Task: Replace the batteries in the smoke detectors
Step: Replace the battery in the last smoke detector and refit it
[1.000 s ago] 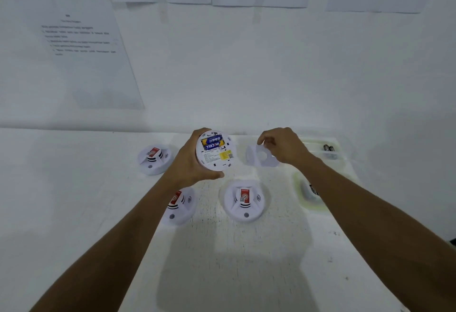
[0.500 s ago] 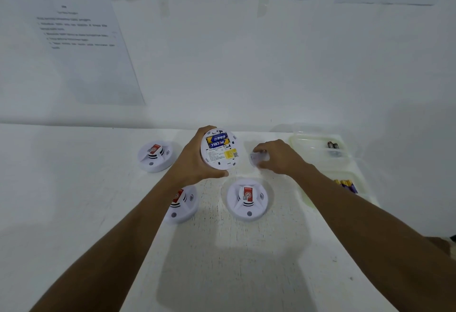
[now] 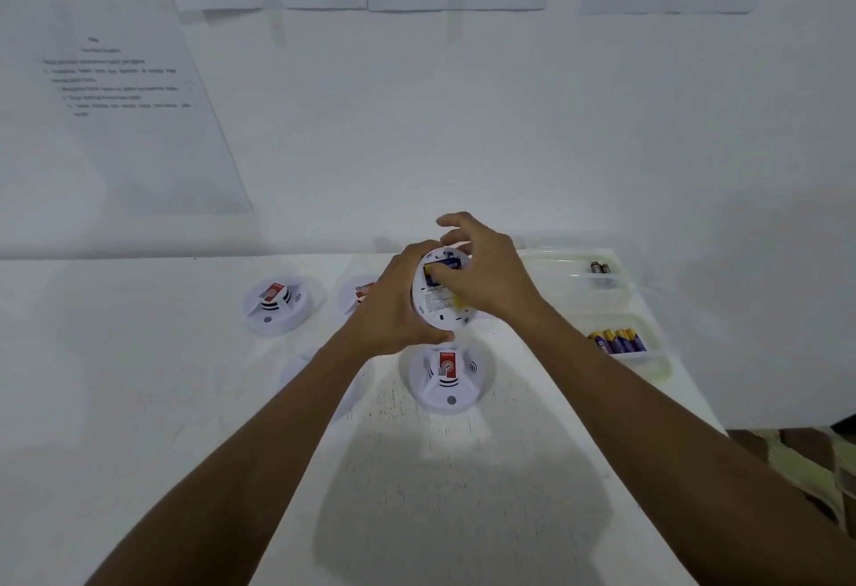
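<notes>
Left of my grip, a smoke detector (image 3: 277, 305) sits on the table (image 3: 139, 377). My left hand (image 3: 393, 312) clasps the opened smoke detector (image 3: 437, 307) by its rim, back toward me. My right hand (image 3: 481, 279) covers it, thumb on the blue battery (image 3: 442, 266), fingers loosely spread. Farther right, spare batteries (image 3: 618, 341) lie in a tray (image 3: 657, 367).

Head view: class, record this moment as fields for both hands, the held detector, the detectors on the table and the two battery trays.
Left hand: grips held detector, back towards camera
Right hand: over its blue battery; grip unclear
Detectors on table: far-left detector, near-centre detector, two more partly hidden
Far tray: two dark batteries
Near tray: blue-and-yellow batteries
</notes>
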The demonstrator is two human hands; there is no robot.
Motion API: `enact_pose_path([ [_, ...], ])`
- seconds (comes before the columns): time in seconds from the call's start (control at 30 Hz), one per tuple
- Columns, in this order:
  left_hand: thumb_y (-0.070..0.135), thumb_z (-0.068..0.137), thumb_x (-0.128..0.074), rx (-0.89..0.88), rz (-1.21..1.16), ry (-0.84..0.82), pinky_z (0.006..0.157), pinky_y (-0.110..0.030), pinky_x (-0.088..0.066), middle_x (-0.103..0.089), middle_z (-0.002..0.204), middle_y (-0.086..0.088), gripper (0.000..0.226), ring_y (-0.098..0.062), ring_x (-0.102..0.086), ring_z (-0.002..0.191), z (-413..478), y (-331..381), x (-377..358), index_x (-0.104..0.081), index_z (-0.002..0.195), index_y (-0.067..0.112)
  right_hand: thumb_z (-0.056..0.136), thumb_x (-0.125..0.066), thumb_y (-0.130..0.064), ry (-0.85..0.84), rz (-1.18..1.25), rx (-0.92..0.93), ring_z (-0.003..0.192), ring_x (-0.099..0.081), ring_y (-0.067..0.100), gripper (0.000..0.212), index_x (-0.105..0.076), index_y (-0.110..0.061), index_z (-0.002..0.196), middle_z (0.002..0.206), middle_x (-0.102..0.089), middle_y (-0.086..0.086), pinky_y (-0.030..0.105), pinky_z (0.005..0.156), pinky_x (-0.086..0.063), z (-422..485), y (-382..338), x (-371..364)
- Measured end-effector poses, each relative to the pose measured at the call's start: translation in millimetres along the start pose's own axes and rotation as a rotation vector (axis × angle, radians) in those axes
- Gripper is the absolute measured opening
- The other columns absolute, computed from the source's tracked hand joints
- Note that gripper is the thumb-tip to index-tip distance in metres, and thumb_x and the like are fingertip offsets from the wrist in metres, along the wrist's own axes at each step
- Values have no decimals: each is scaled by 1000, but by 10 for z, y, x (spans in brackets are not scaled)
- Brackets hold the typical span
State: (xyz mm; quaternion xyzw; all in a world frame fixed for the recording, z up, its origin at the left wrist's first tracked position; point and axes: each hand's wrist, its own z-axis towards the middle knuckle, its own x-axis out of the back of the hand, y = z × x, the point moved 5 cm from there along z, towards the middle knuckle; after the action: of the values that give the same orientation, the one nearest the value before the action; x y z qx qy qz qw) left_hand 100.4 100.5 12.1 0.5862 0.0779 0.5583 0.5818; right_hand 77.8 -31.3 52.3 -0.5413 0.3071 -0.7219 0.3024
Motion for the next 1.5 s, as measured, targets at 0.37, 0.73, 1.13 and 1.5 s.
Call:
enact_pose_path([
  [0.37, 45, 57, -84, 68, 30, -11, 107, -31, -42, -47, 138, 3, 90, -18, -48, 127, 26, 27, -59, -37, 133, 31, 72, -73, -40, 122, -206, -49, 92, -61, 18, 68, -37, -31, 129, 107, -57, -13, 35, 79, -53, -122, -188, 61],
  [0.73, 54, 52, -81, 54, -41, 25, 98, -12, -40, -49, 127, 13, 93, -6, -52, 117, 1, 43, -22, -36, 130, 35, 81, -73, -20, 122, -115, 236, 95, -57, 6, 21, -69, -22, 102, 124, -51, -6, 30, 85, -54, -221, -143, 80],
  [1.13, 36, 54, -92, 34, -27, 2, 89, -10, -45, -51, 123, 12, 94, -2, -54, 113, 120, 165, -350, -32, 126, 43, 91, -64, -20, 251, 6, 339, 95, -60, 10, 11, -68, -17, 101, 96, -68, -8, 30, 87, -46, -387, 88, 565],
  [1.5, 20, 52, -95, 1, -79, 12, 94, -25, -50, -53, 125, 11, 99, -5, -52, 117, 254, 513, -796, -38, 132, 31, 84, -70, -32, -56, -545, -126, 86, -66, 13, 7, -65, -32, 80, 76, -69, -12, 36, 88, -45, -593, 1358, 1539],
])
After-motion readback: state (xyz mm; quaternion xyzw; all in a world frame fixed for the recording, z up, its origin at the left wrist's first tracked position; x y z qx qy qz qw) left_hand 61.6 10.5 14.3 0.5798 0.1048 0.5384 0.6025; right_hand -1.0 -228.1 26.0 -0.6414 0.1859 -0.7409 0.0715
